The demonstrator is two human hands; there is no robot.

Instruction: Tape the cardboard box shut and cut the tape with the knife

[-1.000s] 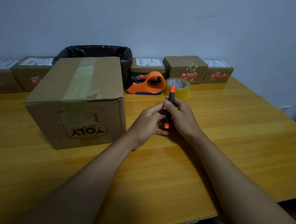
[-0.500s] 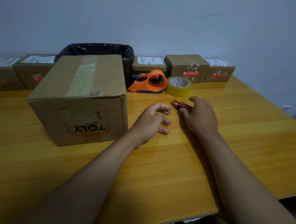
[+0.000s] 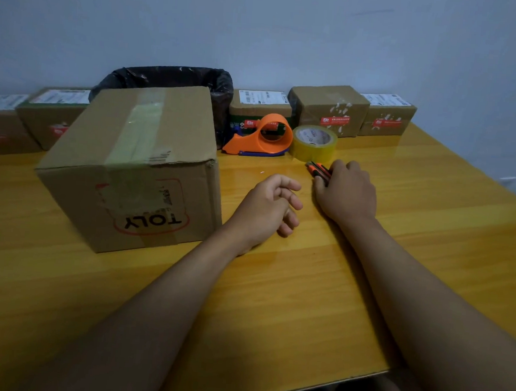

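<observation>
The large cardboard box [image 3: 148, 169] marked "TOLY" stands on the left of the wooden table [image 3: 273, 303], flaps down, with a strip of clear tape [image 3: 139, 132] along its top seam and down its front. The orange and black knife [image 3: 316, 169] lies flat on the table just in front of the yellowish tape roll [image 3: 314, 144]. My right hand [image 3: 347, 192] lies over the knife's rear end with its fingers curled on it. My left hand [image 3: 268, 208] rests on the table beside the box, loosely curled and holding nothing.
An orange tape dispenser [image 3: 263, 140] sits left of the tape roll. Behind the big box stands a bin with a black liner [image 3: 173, 76]. Small sealed parcels [image 3: 328, 108] line the wall at the back right, and others [image 3: 49, 110] at the back left.
A second ago both hands held the knife upright. My right hand has since laid it flat on the table near the tape roll, and my left hand has let go.
</observation>
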